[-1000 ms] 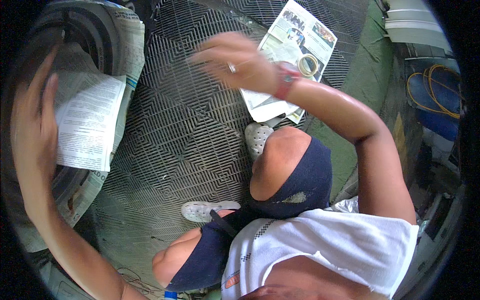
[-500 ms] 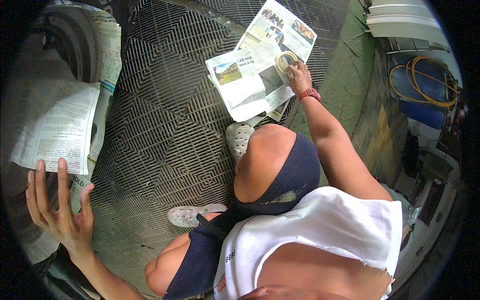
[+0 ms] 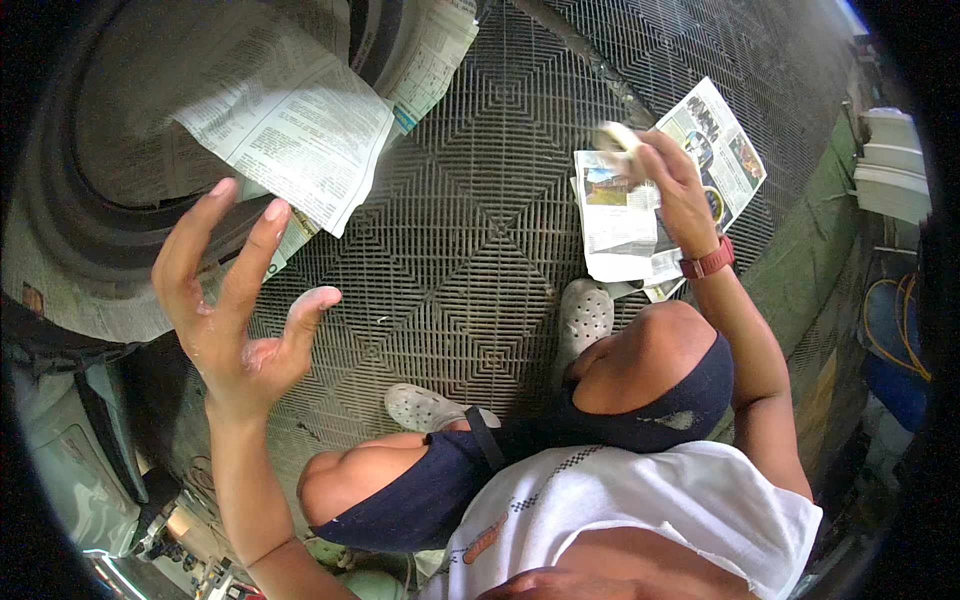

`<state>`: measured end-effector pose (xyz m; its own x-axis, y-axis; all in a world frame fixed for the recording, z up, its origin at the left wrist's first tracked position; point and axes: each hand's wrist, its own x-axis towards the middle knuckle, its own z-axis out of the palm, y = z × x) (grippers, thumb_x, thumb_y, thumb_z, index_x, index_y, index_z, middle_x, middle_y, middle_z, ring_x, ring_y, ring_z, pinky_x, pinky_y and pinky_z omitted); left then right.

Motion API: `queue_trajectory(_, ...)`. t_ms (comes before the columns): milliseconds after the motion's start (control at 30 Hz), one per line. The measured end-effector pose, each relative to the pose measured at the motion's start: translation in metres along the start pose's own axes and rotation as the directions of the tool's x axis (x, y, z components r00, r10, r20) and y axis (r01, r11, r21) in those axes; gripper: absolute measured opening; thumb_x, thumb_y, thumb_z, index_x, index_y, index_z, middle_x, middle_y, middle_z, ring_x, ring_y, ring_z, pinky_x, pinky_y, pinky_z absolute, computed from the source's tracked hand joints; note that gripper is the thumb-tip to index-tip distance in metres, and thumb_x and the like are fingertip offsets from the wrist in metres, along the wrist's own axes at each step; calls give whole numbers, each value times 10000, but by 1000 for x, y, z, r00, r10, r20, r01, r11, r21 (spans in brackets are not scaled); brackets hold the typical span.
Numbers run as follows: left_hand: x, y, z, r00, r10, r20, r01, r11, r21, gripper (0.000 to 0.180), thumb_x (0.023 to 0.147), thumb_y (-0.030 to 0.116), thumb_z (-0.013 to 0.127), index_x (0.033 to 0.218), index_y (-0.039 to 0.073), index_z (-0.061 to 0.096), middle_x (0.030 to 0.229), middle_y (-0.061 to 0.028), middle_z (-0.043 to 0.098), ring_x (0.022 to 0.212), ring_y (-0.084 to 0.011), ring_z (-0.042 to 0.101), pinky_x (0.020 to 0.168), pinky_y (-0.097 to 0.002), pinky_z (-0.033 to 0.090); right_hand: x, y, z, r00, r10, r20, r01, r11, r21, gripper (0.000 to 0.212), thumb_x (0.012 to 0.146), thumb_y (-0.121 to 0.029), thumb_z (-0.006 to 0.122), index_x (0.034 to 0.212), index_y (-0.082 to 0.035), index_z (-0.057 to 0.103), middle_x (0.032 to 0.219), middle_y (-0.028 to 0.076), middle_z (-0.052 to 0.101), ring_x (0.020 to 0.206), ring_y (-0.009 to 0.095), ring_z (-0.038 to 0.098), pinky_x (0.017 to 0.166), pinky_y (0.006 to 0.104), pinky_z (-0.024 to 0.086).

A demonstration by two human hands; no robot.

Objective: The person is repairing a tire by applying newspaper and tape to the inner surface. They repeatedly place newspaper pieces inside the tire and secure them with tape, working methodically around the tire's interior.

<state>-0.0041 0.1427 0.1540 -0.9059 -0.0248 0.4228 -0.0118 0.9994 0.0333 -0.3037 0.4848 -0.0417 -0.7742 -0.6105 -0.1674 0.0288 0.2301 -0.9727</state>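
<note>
My right hand, with a red watch at its wrist, grips a pale masking tape roll, smeared by motion. It is above the newspaper sheets on the floor. Beside that wrist, a yellow-rimmed ring, apparently another tape roll, rests on the paper. My left hand is raised with fingers spread and white residue on the thumb and palm. Its fingertips are just below the edge of a newspaper sheet draped over a large wheel; whether they touch it I cannot tell.
Dark slatted mats cover the floor around my feet in pale clogs. More newspaper is tucked behind the wheel's tyre. At the right stand white stacked panels and a blue container with a yellow hose.
My right hand has lifted a tape roll from the floor newspapers and moved it left of them. My left hand has risen toward the draped sheet. The view has swung left.
</note>
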Motion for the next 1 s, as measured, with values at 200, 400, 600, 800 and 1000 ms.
queue_trajectory(200,29,38,-18,908,-402,118,408,782,-472,480,857,129,857,1302,11,721,1196,-147,740,1106,-249,711,950,-371,556,11,-154,107,707,-168,687,77,984,162,439,1091,-122,599,1493,7,481,1142,59,718,1013,113,674,936,262,515)
queue_trajectory(400,10,30,4,812,-530,245,505,427,-750,394,906,129,849,1248,-24,727,1160,-150,748,1038,-212,754,909,-336,612,-11,-213,154,675,-222,704,256,965,59,542,1019,-104,707,1474,16,439,1092,101,764,882,108,710,831,281,559)
queue_trajectory(600,-6,24,7,762,-619,189,381,194,-904,220,936,143,838,1042,1,708,1122,-79,714,887,-127,702,822,-303,584,-24,-215,177,670,-366,646,415,906,84,405,1028,-134,695,1390,20,597,1058,94,739,760,93,682,689,247,550)
queue_trajectory(800,0,12,-19,827,-561,31,470,661,-585,173,961,159,797,934,20,697,785,-39,693,778,-128,674,715,-292,527,-18,-231,180,653,-49,756,149,987,-65,409,1117,-253,552,1468,-50,499,688,24,674,570,93,624,573,260,517)
queue_trajectory(1000,-2,17,-22,851,-521,70,480,717,-505,117,988,115,755,945,18,704,833,-35,695,794,-113,640,737,-286,512,-2,-200,177,504,-247,828,577,809,-110,220,1061,-242,642,1164,-48,633,638,23,614,508,128,601,435,320,443)
